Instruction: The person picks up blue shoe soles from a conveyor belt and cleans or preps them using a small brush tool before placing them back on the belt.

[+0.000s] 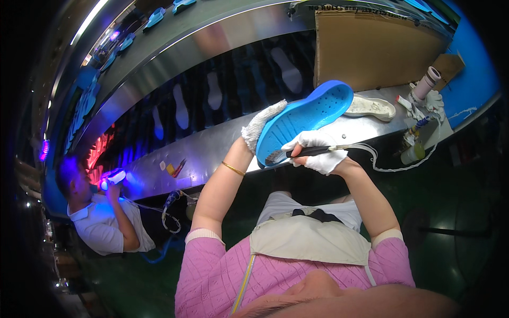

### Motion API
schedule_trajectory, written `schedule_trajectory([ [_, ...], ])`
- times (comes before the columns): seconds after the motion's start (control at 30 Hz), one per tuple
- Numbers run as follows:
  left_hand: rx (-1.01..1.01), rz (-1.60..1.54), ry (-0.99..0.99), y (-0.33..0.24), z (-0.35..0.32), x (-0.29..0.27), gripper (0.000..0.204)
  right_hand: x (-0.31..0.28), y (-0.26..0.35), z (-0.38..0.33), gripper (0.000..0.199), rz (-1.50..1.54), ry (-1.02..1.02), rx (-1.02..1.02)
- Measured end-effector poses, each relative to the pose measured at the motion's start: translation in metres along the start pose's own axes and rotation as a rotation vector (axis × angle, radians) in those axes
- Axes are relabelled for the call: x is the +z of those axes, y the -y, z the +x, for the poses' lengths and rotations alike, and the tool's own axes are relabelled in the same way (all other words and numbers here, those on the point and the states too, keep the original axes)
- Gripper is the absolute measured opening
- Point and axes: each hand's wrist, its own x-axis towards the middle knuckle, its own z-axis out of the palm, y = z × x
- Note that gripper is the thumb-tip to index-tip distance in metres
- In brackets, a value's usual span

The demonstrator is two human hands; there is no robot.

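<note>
A bright blue shoe sole (310, 112), its hollow inner side facing up, is held tilted above the metal bench edge. My left hand (261, 125), in a white knit glove, grips the sole's left edge; some of its fingers are hidden behind the sole. My right hand (319, 151), in a white glove with bare fingertips, is closed round a black-handled brush (314, 151). The dark bristles touch the inside of the sole at its near end. From the brush handle a pale tube (373, 157) loops off to the right.
A whitish sole (372, 107) lies on the metal bench (204, 151), near a pink cylinder (426, 83) and a cardboard panel (374, 50). Behind the bench, several sole shapes stand in a dark rack (233, 82). At left, a co-worker (108, 217) holds a glowing item.
</note>
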Motion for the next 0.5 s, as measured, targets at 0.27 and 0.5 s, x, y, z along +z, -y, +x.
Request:
schedule_trajectory([
  [0.27,-0.078,0.155,0.029,0.002,-0.004,-0.002,0.041,-0.025,0.011,-0.006,0.015,0.124,0.030,0.179],
  [0.5,-0.162,0.215,0.091,0.003,0.001,-0.027,0.052,-0.054,0.015,-0.009,0.010,-0.251,0.090,0.241],
])
